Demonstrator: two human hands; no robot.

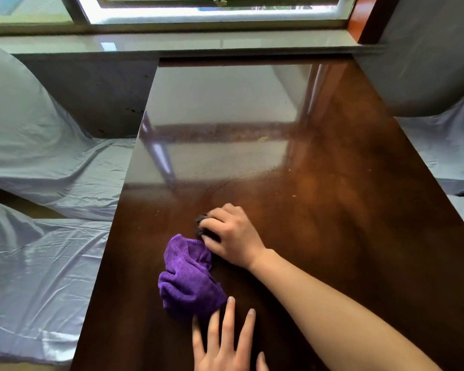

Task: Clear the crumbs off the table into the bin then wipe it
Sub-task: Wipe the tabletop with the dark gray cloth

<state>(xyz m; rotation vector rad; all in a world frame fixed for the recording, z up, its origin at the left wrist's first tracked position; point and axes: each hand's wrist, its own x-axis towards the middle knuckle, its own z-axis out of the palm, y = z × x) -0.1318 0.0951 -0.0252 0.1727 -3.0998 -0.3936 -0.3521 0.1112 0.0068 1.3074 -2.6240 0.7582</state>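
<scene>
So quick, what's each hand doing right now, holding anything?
Right hand: closed around a small dark object on the table; what it is cannot be told.
Left hand: open, fingers spread flat, fingertips at the purple cloth, gripping nothing.

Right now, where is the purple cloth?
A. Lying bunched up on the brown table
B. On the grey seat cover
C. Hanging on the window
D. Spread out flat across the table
A: the purple cloth lies crumpled on the brown table, between the right hand and the left hand.
</scene>
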